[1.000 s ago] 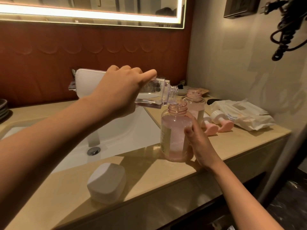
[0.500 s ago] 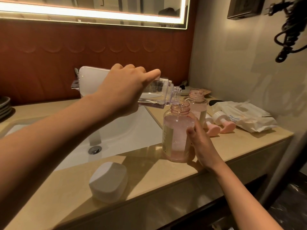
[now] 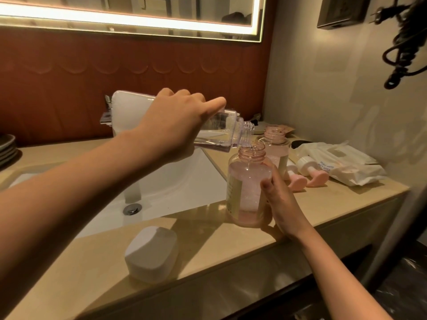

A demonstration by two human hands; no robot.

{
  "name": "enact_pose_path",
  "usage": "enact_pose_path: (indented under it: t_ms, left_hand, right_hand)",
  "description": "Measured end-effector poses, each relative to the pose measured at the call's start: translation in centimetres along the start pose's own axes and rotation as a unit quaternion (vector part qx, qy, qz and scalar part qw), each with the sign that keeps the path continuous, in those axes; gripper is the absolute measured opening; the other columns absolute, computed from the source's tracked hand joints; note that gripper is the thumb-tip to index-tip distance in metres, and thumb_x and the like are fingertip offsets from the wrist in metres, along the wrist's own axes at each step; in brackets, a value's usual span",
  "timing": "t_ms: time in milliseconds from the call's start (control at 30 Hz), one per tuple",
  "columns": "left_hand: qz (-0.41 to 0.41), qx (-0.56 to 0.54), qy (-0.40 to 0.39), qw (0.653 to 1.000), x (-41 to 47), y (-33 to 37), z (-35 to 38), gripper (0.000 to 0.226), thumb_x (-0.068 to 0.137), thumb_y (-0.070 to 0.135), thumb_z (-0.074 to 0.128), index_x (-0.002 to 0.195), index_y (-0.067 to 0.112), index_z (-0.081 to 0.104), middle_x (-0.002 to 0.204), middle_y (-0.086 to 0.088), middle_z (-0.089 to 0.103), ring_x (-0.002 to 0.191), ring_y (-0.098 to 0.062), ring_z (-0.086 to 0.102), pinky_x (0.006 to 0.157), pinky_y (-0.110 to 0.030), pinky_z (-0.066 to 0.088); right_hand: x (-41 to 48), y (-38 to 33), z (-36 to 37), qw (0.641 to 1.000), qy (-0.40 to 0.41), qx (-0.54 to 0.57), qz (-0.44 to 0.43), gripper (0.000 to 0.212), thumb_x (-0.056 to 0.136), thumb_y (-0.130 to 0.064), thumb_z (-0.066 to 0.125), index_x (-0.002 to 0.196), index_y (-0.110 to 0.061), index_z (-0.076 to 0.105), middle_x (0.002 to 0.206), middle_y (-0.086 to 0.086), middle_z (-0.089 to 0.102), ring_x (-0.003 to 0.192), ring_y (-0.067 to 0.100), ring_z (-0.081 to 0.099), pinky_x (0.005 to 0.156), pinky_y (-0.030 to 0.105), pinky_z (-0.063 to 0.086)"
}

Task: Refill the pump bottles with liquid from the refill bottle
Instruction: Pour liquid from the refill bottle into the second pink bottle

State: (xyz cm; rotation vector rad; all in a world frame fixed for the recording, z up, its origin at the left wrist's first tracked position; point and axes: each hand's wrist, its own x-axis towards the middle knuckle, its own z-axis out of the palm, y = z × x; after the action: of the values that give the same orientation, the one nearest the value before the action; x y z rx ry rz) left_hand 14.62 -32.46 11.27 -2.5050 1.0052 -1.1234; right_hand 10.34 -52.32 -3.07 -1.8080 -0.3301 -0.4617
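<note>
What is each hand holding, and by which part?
The left hand grips the clear refill bottle round its body; the right hand holds the near pink pump bottle by its lower side.

A bathroom, perhaps a hotel's, with sink and lit mirror

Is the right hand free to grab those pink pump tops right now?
Probably not at once: the right hand grips the front pump bottle, though the pump tops lie close by, uncovered.
</note>
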Motion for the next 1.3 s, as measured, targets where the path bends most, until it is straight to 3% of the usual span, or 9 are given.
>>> enact_pose_path:
  t_ms: [467, 800, 1033, 1167, 1300]
  left_hand:
    - [0.004, 0.005, -0.002, 1.0, 0.01, -0.01, -0.13, 0.069, 0.08, 0.002, 0.057, 0.139, 0.021, 0.028, 0.106, -0.008, 0.057, 0.092, -0.024, 0.051, 0.075, -0.033, 0.035]
    - [0.005, 0.018, -0.006, 1.0, 0.19, 0.08, -0.24, 0.071, 0.081, 0.001, 0.056, 0.141, 0.021, 0.026, 0.108, -0.008, 0.056, 0.094, -0.025, 0.051, 0.076, -0.034, 0.036]
    - [0.007, 0.026, -0.004, 1.0, 0.24, 0.16, -0.44, 0.071, 0.081, 0.001, 0.054, 0.142, 0.021, 0.024, 0.107, -0.007, 0.056, 0.093, -0.025, 0.051, 0.074, -0.032, 0.032]
    - [0.009, 0.031, -0.005, 0.999, 0.32, 0.23, -0.59, 0.071, 0.082, 0.0, 0.053, 0.143, 0.021, 0.022, 0.108, -0.007, 0.055, 0.093, -0.024, 0.05, 0.075, -0.032, 0.032]
    - [0.009, 0.031, -0.008, 0.999, 0.38, 0.18, -0.66, 0.071, 0.083, 0.001, 0.053, 0.143, 0.021, 0.021, 0.109, -0.007, 0.055, 0.094, -0.023, 0.05, 0.076, -0.032, 0.033]
  right_hand:
    - [-0.02, -0.13, -0.08, 1.0, -0.003, -0.009, 0.013, 0.08, 0.063, -0.089, 0.04, 0.13, -0.046, 0.032, 0.124, -0.041, 0.047, 0.122, -0.012, 0.042, 0.094, 0.005, 0.035]
    - [0.12, 0.26, -0.03, 1.0, 0.001, -0.018, 0.0, 0.102, 0.065, -0.087, 0.041, 0.143, -0.022, 0.031, 0.128, -0.033, 0.049, 0.123, -0.009, 0.043, 0.094, 0.006, 0.036]
    - [0.05, 0.32, -0.05, 1.0, 0.009, -0.012, 0.0, 0.098, 0.065, -0.087, 0.041, 0.142, -0.027, 0.032, 0.131, -0.028, 0.049, 0.126, -0.005, 0.042, 0.1, 0.012, 0.036]
    - [0.01, 0.21, -0.04, 1.0, 0.007, -0.014, 0.008, 0.087, 0.062, -0.089, 0.04, 0.134, -0.041, 0.032, 0.127, -0.038, 0.047, 0.124, -0.01, 0.041, 0.1, 0.012, 0.036]
    - [-0.04, 0.25, -0.07, 1.0, 0.007, -0.013, 0.012, 0.088, 0.061, -0.091, 0.04, 0.134, -0.043, 0.032, 0.128, -0.035, 0.047, 0.124, -0.008, 0.041, 0.104, 0.022, 0.036]
